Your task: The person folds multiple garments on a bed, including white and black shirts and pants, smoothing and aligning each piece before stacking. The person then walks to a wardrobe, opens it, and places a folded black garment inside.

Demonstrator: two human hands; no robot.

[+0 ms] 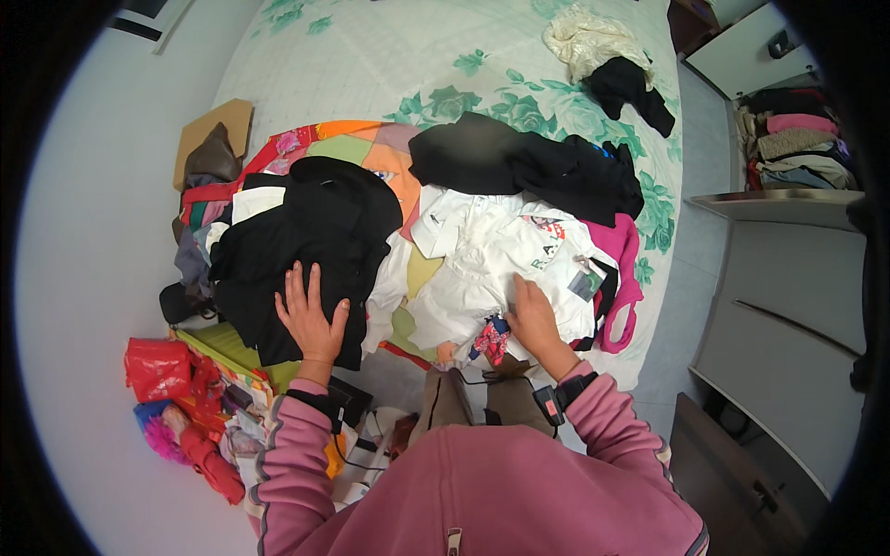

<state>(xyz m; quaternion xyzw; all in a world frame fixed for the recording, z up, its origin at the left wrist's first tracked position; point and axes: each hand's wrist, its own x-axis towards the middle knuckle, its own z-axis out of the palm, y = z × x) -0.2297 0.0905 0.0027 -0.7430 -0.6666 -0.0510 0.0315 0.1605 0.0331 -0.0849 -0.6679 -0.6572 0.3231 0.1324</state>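
My left hand [311,316] lies palm down, fingers apart, on a black garment [306,243] spread over a pile at the left. My right hand [534,316] rests with bent fingers on a white garment [480,271]; whether it pinches the cloth cannot be told. Beside it a red and navy patterned cloth [492,339] sits at the bed's near edge. A white printed garment [549,240] lies above and to the right, with a black garment [521,163] beyond it. A pink garment [626,292] shows at the pile's right side. Beneath is a multicoloured patchwork cover [396,163].
The bed [389,69] has a green-flowered sheet. Cream [591,42] and black clothes [629,94] lie at its far right. A wardrobe shelf [786,199] with folded clothes stands to the right. Red bags [158,368] and other items crowd the lower left.
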